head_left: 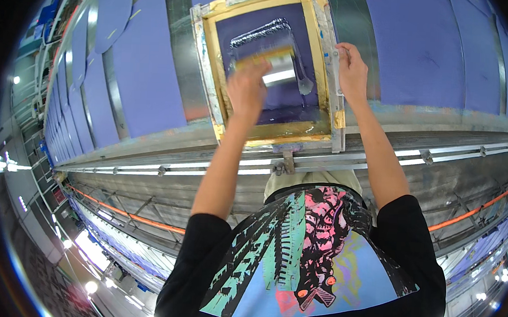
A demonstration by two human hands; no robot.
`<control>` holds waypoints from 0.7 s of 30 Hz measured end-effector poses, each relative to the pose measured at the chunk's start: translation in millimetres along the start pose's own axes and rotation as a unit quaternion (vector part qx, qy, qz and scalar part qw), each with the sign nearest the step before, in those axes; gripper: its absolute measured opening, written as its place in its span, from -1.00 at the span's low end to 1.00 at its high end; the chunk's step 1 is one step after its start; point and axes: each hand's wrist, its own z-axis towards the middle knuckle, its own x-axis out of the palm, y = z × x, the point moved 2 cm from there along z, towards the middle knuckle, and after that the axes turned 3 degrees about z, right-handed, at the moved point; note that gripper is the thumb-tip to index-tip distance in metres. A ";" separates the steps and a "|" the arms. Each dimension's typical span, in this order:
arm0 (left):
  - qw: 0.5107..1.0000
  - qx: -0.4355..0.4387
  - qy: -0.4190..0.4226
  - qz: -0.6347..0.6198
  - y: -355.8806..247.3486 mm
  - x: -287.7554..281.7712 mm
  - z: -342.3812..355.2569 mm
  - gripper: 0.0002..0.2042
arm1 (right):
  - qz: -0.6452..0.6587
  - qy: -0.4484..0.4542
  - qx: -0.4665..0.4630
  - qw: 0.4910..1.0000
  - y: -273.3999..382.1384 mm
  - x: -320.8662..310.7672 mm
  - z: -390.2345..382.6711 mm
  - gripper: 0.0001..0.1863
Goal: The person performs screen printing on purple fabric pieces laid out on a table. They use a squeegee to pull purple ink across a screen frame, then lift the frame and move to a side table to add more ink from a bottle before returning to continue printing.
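- Wooden-framed printing screen lies flat on the long worktop, over a purple fabric panel, with more purple panels lined up along the row.
- My left hand is closed around the squeegee; the fingers are wrapped on its handle and the blade sits on the mesh inside the frame.
- My right hand rests on the frame's right metal edge, fingers curled over it and pressing it down.
- A glossy streak of ink shows on the mesh above the blade.
- I judge this to be the pull stroke, mid-screen.
- Next move, as I read it, calls for even pressure, a steady blade angle, and the frame held from sliding.
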 end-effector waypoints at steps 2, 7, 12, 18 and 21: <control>0.999 0.025 0.021 0.005 -6.4 -1.7 -45.2 -0.50 | 0.001 -0.006 -0.008 1.000 -2.6 1.3 5.1 -0.81; 0.995 -0.052 0.073 -0.049 -2.8 -25.3 2.0 -0.42 | 0.014 -0.013 0.000 1.000 -5.2 1.8 5.9 -0.82; 0.999 -0.029 0.021 -0.019 23.9 -8.9 81.3 -0.54 | 0.006 0.025 0.014 1.000 5.1 -1.2 3.4 -0.82; 0.999 0.032 0.026 0.013 -7.7 3.7 -28.3 -0.60 | 0.020 -0.006 -0.005 1.000 -1.1 -2.5 8.3 -0.83; 0.999 0.034 0.006 -0.014 -15.4 -8.8 -35.6 -0.55 | 0.018 -0.008 -0.015 1.000 -9.3 3.6 9.2 -0.84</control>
